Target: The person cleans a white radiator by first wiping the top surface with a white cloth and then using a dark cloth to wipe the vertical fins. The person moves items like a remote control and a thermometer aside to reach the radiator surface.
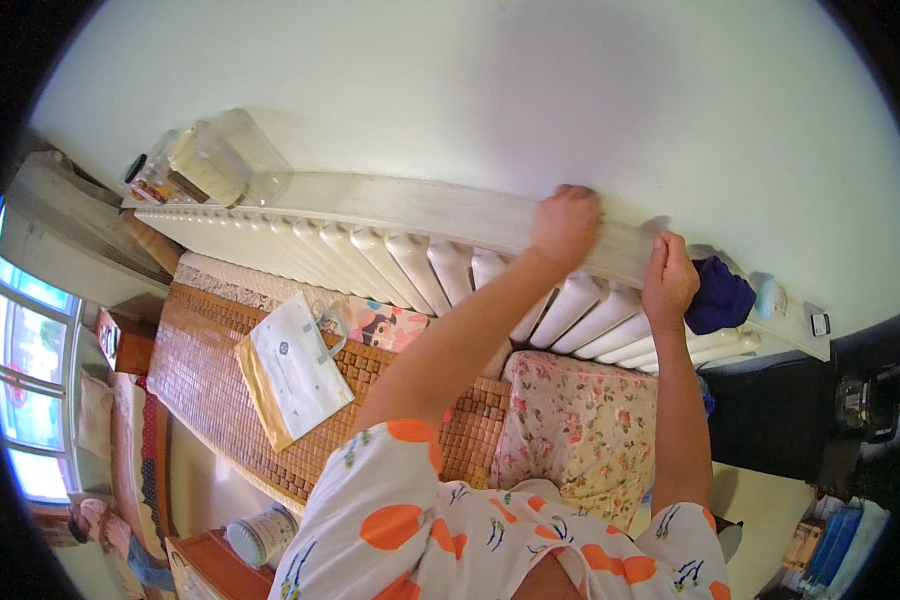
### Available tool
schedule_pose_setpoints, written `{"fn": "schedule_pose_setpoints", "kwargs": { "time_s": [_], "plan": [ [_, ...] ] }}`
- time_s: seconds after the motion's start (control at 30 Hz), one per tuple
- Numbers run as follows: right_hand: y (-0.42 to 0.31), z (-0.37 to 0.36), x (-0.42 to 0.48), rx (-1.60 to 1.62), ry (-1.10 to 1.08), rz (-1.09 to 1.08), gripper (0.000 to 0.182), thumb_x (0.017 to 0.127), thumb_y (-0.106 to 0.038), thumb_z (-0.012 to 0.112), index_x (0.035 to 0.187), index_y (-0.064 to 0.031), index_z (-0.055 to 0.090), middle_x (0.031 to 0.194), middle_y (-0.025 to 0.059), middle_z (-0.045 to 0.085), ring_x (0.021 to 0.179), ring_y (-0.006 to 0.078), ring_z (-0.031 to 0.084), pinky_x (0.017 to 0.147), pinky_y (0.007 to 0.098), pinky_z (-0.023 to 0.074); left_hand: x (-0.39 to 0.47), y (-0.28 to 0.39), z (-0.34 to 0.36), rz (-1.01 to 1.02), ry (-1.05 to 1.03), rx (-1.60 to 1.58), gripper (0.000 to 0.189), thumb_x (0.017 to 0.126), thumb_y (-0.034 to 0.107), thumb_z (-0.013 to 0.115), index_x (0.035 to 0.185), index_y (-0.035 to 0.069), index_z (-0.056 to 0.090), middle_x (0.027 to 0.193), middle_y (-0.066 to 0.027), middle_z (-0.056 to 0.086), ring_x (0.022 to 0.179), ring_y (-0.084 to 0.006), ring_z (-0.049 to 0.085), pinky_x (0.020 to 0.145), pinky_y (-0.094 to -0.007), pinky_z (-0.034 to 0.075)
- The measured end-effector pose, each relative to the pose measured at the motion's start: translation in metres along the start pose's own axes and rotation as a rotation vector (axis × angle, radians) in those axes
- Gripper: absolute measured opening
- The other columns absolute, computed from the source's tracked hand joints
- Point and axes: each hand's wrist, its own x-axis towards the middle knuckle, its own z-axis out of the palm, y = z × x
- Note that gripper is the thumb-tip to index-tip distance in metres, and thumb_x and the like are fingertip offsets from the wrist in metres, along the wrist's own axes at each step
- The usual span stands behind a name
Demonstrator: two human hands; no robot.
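A pale shelf board (420,208) runs along the wall above a white column radiator (390,255). My left hand (568,227) is curled on the shelf near the wall; its fingertips are hidden, and I cannot tell whether it holds anything. Further right, my right hand (670,279) is closed over the shelf's front edge area, thumb up; whether something is inside it cannot be made out. Right beside that hand lies a dark purple cloth (720,295), bunched up on the shelf.
Clear plastic containers (251,161) and a cream jug (206,169) stand at the shelf's left end. A small light-blue item (771,298) sits right. Below are a bamboo mat (210,352), a white bag (296,367) and a floral cushion (577,427). A person (109,529) is far lower left.
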Motion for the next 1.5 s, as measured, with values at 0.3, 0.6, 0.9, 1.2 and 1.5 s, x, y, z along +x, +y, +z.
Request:
{"fn": "schedule_pose_setpoints", "kwargs": {
  "time_s": [0.3,0.6,0.9,1.2,1.5],
  "plan": [
    [0.003,0.002,-0.002,-0.047,-0.032,0.003,0.013,0.091,-0.016,0.052,0.093,-0.0062,0.06,0.074,0.0152,0.062,0.065,0.0333,0.061,0.06,0.0408,0.0473,-0.032,-0.125,-0.115,-0.298,-0.01,0.274,0.006,0.078,0.014,0.057,0.079,0.01,0.062,0.081,-0.0085,0.062,0.082,-0.0287,0.06,0.066,-0.0417,0.052],
    [0.002,0.003,0.001,-0.127,-0.05,-0.043,0.015,0.093,-0.016,0.051,0.095,-0.0054,0.061,0.079,0.0151,0.064,0.07,0.0327,0.063,0.063,0.0384,0.0481,-0.064,-0.266,-0.208,-0.579,-0.046,0.591,0.016,0.08,0.016,0.055,0.085,0.012,0.069,0.089,-0.0127,0.066,0.084,-0.0334,0.063,0.074,-0.0439,0.051],
    [0.006,0.004,-0.002,-0.168,-0.083,-0.055,0.015,0.09,-0.016,0.052,0.096,-0.0053,0.06,0.081,0.0175,0.063,0.073,0.0352,0.062,0.064,0.0419,0.0477,-0.084,-0.16,-0.182,-0.321,-0.035,0.219,0.008,0.078,0.016,0.061,0.082,0.013,0.068,0.084,-0.0069,0.064,0.085,-0.0297,0.059,0.074,-0.0399,0.049],
    [-0.005,0.005,0.001,-0.15,-0.121,-0.027,0.014,0.091,-0.015,0.052,0.094,-0.0045,0.06,0.081,0.0165,0.064,0.072,0.0351,0.062,0.064,0.0409,0.0474,-0.092,-0.277,-0.234,-0.716,0.131,0.415,0.015,0.081,0.02,0.058,0.08,0.011,0.07,0.089,-0.0101,0.066,0.085,-0.0313,0.06,0.072,-0.0425,0.05],
    [0.0,0.003,0.0,-0.167,-0.101,-0.07,0.013,0.091,-0.013,0.052,0.095,-0.004,0.06,0.08,0.0164,0.063,0.071,0.0344,0.061,0.064,0.0404,0.0475,-0.07,-0.21,-0.158,-0.362,0.077,0.236,0.009,0.077,0.017,0.059,0.082,0.013,0.066,0.084,-0.0095,0.062,0.087,-0.0299,0.058,0.072,-0.0413,0.05]
  ]
}}
